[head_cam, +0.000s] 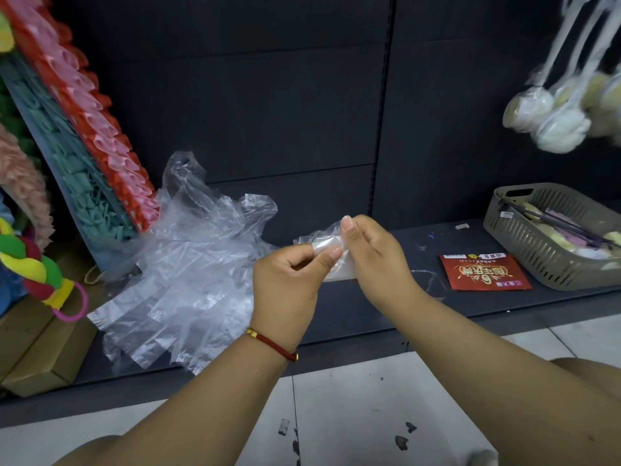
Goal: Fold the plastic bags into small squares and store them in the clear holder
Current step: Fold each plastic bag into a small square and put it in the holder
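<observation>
A small, partly folded clear plastic bag [331,244] is held above the dark shelf between both hands. My left hand [289,284] pinches its lower left part with thumb and fingers. My right hand [373,255] pinches its upper right edge. A loose heap of clear plastic bags [188,264] lies on the shelf to the left of my hands. Just right of my right wrist, a faint clear holder [431,280] sits on the shelf; only its outline shows.
A red printed packet [484,271] lies on the dark shelf [369,311]. At the far right stands a grey slatted basket [537,250] with small items. Colourful mats lean at the left, wrapped bath sponges [551,119] hang upper right. Cardboard boxes [40,351] stand lower left.
</observation>
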The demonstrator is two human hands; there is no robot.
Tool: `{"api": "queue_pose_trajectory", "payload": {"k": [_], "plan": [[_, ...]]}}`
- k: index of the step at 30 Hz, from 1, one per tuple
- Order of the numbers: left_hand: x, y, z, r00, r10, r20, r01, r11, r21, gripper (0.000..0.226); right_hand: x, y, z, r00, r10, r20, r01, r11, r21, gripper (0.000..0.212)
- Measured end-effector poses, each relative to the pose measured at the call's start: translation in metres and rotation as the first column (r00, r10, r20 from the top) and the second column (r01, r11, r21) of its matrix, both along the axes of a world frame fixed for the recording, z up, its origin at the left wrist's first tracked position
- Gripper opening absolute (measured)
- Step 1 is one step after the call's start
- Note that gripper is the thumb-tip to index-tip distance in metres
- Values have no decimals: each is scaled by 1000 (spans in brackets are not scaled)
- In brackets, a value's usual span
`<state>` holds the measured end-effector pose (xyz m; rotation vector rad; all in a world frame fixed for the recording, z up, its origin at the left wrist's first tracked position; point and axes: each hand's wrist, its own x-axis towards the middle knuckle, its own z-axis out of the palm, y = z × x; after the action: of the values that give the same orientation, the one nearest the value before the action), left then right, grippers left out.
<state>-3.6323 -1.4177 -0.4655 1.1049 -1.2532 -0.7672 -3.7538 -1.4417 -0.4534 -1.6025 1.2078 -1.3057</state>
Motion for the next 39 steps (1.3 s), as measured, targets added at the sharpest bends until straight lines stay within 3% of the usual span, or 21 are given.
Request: {"api": "queue_pose_trajectory", "payload": {"k": [2, 4, 6, 10, 14, 19, 26, 35, 39], "plan": [[-5, 0, 2, 996, 17, -92, -11, 998, 58, 21, 1, -1, -1, 999, -42, -26, 41, 998, -57, 42], [-10, -2, 3, 980, 35, -195, -5, 989, 150, 30, 2, -1, -3, 996, -62, -61, 56, 994, -95, 41], [-14, -6, 3, 968, 31, -249, 26, 974, 223, 26, 2, -2, -6, 989, -82, -123, 67, 990, -122, 36], [-18, -13, -7, 988, 91, -127, -63, 977, 206, 52, 5, 0, -12, 972, -111, -205, 84, 987, -137, 29], [-25, -13, -10, 979, 204, 6, -204, 976, 80, 34, 11, 5, -15, 965, -168, -202, 148, 983, -111, 29], [-34, -11, -9, 972, 230, -56, -229, 973, 11, 31, 9, 5, -14, 984, -140, -114, 133, 989, -70, 30], [-39, -21, -6, 980, 67, -186, -44, 991, 126, 31, -6, 5, -8, 986, -164, 23, 165, 985, -46, 27], [-38, -40, 11, 983, -146, -111, 156, 984, 84, 34, -62, -6, 9, 982, -59, -180, 61, 998, 3, 18], [-49, -55, 8, 976, -211, -61, 217, 969, 122, 33, -83, -18, 13, 952, -38, -304, 75, 991, 112, 15]]}}
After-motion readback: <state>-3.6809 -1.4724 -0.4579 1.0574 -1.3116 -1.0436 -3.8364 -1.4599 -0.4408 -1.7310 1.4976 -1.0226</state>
